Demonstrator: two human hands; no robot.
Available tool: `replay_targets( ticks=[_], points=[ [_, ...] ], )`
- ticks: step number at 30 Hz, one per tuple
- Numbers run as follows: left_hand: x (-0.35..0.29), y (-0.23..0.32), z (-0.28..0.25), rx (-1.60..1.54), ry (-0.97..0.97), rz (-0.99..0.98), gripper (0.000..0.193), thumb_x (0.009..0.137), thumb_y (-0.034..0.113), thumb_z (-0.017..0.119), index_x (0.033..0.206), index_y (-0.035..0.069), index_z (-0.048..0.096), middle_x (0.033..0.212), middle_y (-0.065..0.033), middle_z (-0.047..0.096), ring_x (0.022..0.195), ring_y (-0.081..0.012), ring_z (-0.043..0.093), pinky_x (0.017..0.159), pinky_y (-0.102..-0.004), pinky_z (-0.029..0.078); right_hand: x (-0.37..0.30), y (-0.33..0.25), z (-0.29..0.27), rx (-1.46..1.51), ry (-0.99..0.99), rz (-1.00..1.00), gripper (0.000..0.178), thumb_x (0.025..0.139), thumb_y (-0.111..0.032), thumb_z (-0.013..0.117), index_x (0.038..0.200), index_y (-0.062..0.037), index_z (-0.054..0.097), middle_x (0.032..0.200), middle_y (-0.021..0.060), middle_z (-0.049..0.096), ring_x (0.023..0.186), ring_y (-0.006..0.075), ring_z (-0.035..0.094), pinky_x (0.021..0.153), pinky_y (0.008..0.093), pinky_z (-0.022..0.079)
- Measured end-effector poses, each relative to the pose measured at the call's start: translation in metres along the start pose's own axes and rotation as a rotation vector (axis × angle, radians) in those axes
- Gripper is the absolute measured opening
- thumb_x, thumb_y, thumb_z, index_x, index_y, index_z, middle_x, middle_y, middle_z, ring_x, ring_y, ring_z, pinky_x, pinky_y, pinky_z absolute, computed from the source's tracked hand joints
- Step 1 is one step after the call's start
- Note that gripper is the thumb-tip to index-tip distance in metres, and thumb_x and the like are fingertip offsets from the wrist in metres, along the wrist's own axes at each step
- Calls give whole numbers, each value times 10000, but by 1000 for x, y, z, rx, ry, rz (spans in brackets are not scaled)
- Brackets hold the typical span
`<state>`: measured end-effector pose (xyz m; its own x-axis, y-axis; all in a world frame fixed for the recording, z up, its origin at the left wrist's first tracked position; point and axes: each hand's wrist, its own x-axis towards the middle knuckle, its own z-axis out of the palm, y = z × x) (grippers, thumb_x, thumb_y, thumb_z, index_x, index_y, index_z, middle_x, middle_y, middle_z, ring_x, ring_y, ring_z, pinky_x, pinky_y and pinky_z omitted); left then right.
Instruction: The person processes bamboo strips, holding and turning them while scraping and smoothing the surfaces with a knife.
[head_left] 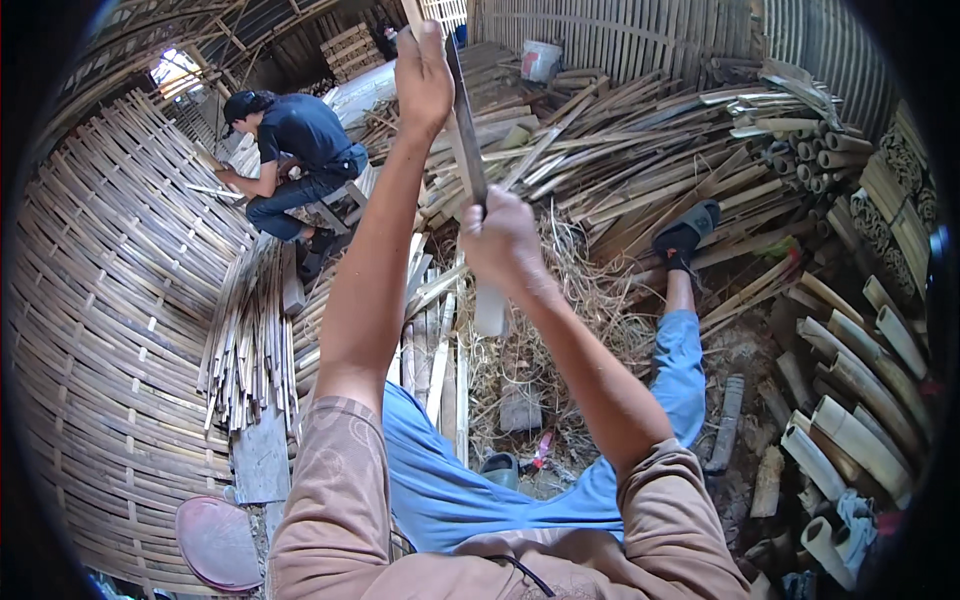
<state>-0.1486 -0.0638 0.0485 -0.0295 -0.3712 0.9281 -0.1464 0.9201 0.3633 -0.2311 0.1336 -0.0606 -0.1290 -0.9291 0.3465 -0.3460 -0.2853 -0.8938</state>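
My left hand [424,85] is raised high in front of me, closed round the upper part of a pale bamboo strip [462,140]. Lower and to the right, my right hand [502,238] grips a long knife, its dark narrow blade [468,125] pointing up along the strip toward my left hand. Blade and strip lie against each other or very close. A pale flat end [490,310] sticks out below my right fist; whether it belongs to the strip or to the handle I cannot tell. My right fingers are slightly blurred.
Curly bamboo shavings [560,290] cover the ground between my legs. Split strips [640,160] pile up ahead, and cut bamboo tubes [850,370] stand at right. At left, a co-worker [305,150] bends beside a curved slatted bamboo panel [130,330]. A red round-backed seat [217,543] is near left.
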Motion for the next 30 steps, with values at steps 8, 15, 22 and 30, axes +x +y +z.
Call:
replay_targets(
  ticks=[8, 15, 22, 30],
  points=[
    [-8, 12, -20, -256, 74, -78, 378, 1078, 406, 496, 916, 65, 493, 709, 1, 467, 626, -101, 455, 556, -323, 390, -45, 175, 33, -145, -380, 470, 273, 955, -133, 511, 997, 78, 679, 763, 133, 697, 592, 203, 659, 620, 436, 582],
    [-9, 18, -79, -232, 71, -241, 410, 900, 344, 768, 1089, 45, 562, 914, -25, 584, 799, -125, 570, 729, -280, 478, -113, 250, 18, -404, -550, 626, 346, 889, -163, 562, 1047, 120, 685, 905, 287, 717, 800, 341, 743, 761, 465, 586],
    [-14, 23, -143, -410, 26, -301, 211, 949, 64, 689, 1104, -6, 565, 914, -159, 707, 802, -227, 704, 720, -327, 590, -254, 387, 22, -266, -489, 802, 319, 884, -187, 602, 980, 95, 716, 796, 193, 714, 758, 270, 705, 705, 412, 549],
    [-65, 61, -226, -210, 96, -474, 167, 1044, 174, 508, 1107, 23, 541, 945, -89, 633, 860, -202, 615, 801, -374, 540, -253, 368, 41, -158, -142, 644, 277, 857, -235, 585, 854, 14, 707, 746, 236, 698, 750, 403, 714, 750, 492, 542]
  ],
)
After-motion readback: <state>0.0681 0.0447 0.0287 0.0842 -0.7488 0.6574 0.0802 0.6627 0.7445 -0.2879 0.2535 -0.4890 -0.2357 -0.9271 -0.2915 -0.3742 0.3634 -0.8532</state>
